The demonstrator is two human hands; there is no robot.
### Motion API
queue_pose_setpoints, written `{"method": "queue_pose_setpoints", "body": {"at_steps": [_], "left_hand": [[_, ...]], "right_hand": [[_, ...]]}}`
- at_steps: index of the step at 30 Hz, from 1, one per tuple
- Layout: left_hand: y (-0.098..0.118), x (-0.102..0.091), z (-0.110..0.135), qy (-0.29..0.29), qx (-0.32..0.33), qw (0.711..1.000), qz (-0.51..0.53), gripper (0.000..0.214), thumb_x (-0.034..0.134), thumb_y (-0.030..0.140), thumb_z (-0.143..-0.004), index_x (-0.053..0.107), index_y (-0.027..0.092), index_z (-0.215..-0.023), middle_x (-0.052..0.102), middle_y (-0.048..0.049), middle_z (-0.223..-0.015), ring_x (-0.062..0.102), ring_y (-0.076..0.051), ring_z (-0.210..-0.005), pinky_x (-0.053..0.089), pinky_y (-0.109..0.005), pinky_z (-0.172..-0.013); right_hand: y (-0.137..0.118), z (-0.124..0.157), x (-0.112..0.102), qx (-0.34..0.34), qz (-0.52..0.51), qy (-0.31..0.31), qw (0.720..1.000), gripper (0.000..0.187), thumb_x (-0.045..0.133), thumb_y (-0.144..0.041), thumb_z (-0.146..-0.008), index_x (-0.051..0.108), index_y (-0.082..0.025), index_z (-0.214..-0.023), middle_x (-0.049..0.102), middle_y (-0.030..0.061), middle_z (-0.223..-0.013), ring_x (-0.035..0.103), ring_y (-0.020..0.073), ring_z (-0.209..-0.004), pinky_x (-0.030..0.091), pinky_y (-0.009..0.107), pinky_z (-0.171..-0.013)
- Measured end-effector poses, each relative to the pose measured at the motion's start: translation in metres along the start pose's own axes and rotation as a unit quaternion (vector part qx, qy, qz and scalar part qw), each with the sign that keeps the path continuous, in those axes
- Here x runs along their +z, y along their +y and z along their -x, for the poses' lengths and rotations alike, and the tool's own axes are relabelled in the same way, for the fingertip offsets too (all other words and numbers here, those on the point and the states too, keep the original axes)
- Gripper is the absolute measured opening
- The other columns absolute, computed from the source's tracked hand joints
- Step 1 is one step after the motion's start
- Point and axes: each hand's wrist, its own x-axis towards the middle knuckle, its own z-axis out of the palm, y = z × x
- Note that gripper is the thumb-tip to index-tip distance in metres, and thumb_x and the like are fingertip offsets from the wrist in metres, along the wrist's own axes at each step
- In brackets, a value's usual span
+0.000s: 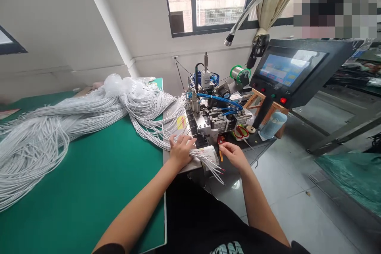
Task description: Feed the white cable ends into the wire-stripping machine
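Observation:
My left hand (181, 151) lies over a bundle of white cables (154, 129) at the machine's front edge, its fingers curled onto them. Loose cable ends (212, 165), some showing red wire tips, stick out to the right of it. Just right of these, my right hand (233, 154) is pinched, thumb against forefinger; whatever is between the fingertips is too small to make out. Right by those fingertips is a tool with orange handles (221, 155), partly hidden. The bench machine (214, 113), with metal cylinders and blue air tubes, stands directly beyond both hands.
Long cable coils (74, 121) cover the green table (119, 182) at left. Red-handled scissors (240, 132) lie right of the machine. Beyond are a solder wire spool (239, 74), a control screen (293, 69) and a bent lamp neck (253, 2) overhead. A person (330, 8) is at the upper right.

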Motion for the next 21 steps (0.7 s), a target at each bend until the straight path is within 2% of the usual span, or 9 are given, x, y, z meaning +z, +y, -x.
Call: {"method": "queue_pose_setpoints", "body": {"at_steps": [6, 10, 13, 18, 21], "left_hand": [[0.0, 0.0, 0.0, -0.006, 0.012, 1.0, -0.018, 0.025, 0.052, 0.019, -0.087, 0.064, 0.025, -0.107, 0.068, -0.0063, -0.102, 0.058, -0.024, -0.099, 0.024, -0.047, -0.097], [0.002, -0.002, 0.0, -0.028, 0.003, 0.999, -0.034, 0.026, 0.052, 0.018, -0.085, 0.064, 0.023, -0.107, 0.067, -0.0074, -0.103, 0.057, -0.026, -0.101, 0.026, -0.045, -0.096], [0.004, -0.005, 0.002, -0.039, -0.003, 0.998, -0.041, 0.027, 0.052, 0.018, -0.085, 0.065, 0.022, -0.107, 0.068, -0.0092, -0.101, 0.057, -0.027, -0.101, 0.028, -0.044, -0.093], [0.006, -0.01, 0.007, -0.046, -0.008, 0.998, -0.05, 0.029, 0.051, 0.015, -0.081, 0.065, 0.02, -0.106, 0.068, -0.01, -0.098, 0.058, -0.027, -0.098, 0.027, -0.045, -0.095], [0.007, -0.014, 0.01, -0.046, -0.01, 0.998, -0.051, 0.03, 0.053, 0.014, -0.078, 0.065, 0.02, -0.104, 0.069, -0.0097, -0.097, 0.059, -0.027, -0.096, 0.027, -0.046, -0.096]], "right_hand": [[-0.028, 0.034, -0.016, -0.047, 0.084, -0.142, 0.985, 0.037, 0.053, -0.051, -0.089, 0.064, -0.017, -0.077, 0.061, 0.0019, -0.071, 0.052, 0.0153, -0.065, 0.038, 0.026, -0.06], [-0.037, 0.049, -0.013, -0.049, 0.125, -0.173, 0.976, 0.032, 0.06, -0.048, -0.084, 0.066, -0.017, -0.078, 0.061, 0.0011, -0.068, 0.05, 0.0144, -0.061, 0.034, 0.025, -0.054], [-0.038, 0.051, -0.006, -0.081, 0.14, -0.14, 0.977, 0.03, 0.058, -0.044, -0.085, 0.065, -0.017, -0.073, 0.062, 0.0012, -0.067, 0.05, 0.0147, -0.06, 0.034, 0.025, -0.055], [-0.031, 0.043, 0.001, -0.126, 0.145, 0.01, 0.981, 0.029, 0.056, -0.044, -0.084, 0.064, -0.019, -0.073, 0.064, 0.0029, -0.067, 0.054, 0.0177, -0.062, 0.038, 0.029, -0.06], [-0.029, 0.036, 0.003, -0.13, 0.115, 0.052, 0.983, 0.033, 0.054, -0.049, -0.083, 0.063, -0.019, -0.075, 0.065, 0.005, -0.068, 0.055, 0.0195, -0.062, 0.04, 0.03, -0.061]]}}
